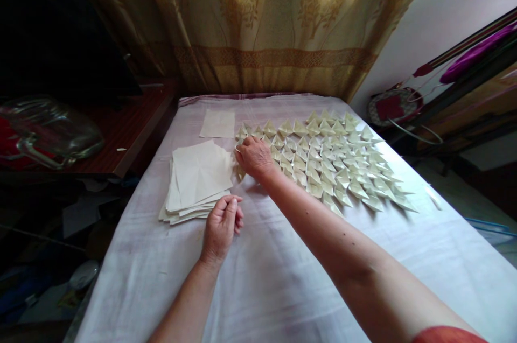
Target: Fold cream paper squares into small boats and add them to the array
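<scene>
My right hand [253, 155] reaches across to the left end of the rows of folded paper boats [311, 157]. Its fingers are closed on one pale folded paper boat [240, 173], which shows only partly beneath them. Near the front right corner of a stack of square paper sheets [202, 173], my left hand [223, 220] hovers with curled fingers and the thumb pressed against them. Nothing shows in that hand. The stack is uneven, and its top sheet has faint creases.
A single square sheet [218, 124] lies behind the stack. A white cloth [274, 273] covers the table. Patterned gold curtains [274, 25] hang at the back. To the left stands a dark red cabinet [137, 117] with a clear plastic-wrapped item [60, 130].
</scene>
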Demonstrator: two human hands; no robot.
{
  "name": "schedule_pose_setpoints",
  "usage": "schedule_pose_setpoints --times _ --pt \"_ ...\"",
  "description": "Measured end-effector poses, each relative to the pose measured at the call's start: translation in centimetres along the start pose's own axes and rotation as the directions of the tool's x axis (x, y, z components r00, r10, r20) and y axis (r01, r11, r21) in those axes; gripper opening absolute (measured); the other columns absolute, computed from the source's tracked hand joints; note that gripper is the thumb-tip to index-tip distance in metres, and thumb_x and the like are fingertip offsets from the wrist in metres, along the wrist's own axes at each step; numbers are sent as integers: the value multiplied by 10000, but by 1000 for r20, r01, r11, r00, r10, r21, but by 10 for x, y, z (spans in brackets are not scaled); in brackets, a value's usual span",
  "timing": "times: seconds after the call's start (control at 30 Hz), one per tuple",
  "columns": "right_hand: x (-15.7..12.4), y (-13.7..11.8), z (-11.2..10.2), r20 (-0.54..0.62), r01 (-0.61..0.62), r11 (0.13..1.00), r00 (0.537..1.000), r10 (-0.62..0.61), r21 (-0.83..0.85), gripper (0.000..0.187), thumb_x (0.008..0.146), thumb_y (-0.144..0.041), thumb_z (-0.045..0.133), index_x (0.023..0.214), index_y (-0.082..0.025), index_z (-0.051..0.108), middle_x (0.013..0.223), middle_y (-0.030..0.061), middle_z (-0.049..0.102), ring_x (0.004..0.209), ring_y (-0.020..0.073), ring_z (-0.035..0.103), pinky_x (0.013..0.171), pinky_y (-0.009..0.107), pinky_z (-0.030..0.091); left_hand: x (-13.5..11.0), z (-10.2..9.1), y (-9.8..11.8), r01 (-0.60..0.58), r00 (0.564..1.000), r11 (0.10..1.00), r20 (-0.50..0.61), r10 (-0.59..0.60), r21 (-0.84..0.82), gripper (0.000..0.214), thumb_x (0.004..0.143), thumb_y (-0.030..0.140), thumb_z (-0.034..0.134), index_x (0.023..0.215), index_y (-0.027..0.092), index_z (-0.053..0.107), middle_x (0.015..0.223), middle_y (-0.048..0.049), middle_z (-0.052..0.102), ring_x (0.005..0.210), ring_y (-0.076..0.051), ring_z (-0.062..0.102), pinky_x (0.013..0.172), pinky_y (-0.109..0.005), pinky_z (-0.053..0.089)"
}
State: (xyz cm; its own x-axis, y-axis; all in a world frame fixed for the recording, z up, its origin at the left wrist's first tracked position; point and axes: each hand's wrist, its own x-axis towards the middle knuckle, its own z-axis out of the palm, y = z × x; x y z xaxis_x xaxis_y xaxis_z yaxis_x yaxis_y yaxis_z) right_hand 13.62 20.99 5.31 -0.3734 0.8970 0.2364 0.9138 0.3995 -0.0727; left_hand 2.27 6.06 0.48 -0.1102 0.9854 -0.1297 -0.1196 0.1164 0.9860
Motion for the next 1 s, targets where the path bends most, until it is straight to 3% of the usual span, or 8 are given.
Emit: schedule_pose_setpoints --times 0.13,0.33,0.53,0.83,1.0 --pt "-33 -6 -6 -32 47 998 998 -46 29 313 1006 -312 437 1020 -210 732 1055 99 667 972 233 553 836 343 372 0 1 1 -5 1000 1000 -2 5 -1 406 810 575 606 907 181 606 608 57 547 460 -78 521 373 -148 386" --pt "-113 -8 -4 -180 124 973 980 -89 197 270 985 -271 473 984 -212 735 947 74 666 864 196 553 801 308 392 -1 2 3 -32 999 999 0 32 15 393 823 563 599 909 179 599 593 67 533 431 -70 485 358 -148 367" --pt "-173 4 1 -204 68 940 979 2 334 200 919 -194 541 896 -205 740 869 61 674 783 174 582 747 274 428 1 2 2 -87 996 995 8 87 53 407 810 576 598 893 178 587 603 66 541 446 -72 510 370 -148 371" --pt "-213 14 8 -100 -63 937 990 104 344 212 919 -220 542 925 -211 754 860 45 684 810 161 622 740 237 443 1 5 -6 -217 976 943 41 214 251 414 842 578 501 905 180 597 614 51 558 448 -89 531 382 -169 390" --pt "-217 13 5 -87 -68 940 991 103 334 206 917 -223 556 920 -215 762 882 47 696 814 159 631 732 231 440 0 9 -10 -345 937 811 119 329 472 298 888 443 459 878 202 635 608 38 604 479 -108 572 466 -197 437"
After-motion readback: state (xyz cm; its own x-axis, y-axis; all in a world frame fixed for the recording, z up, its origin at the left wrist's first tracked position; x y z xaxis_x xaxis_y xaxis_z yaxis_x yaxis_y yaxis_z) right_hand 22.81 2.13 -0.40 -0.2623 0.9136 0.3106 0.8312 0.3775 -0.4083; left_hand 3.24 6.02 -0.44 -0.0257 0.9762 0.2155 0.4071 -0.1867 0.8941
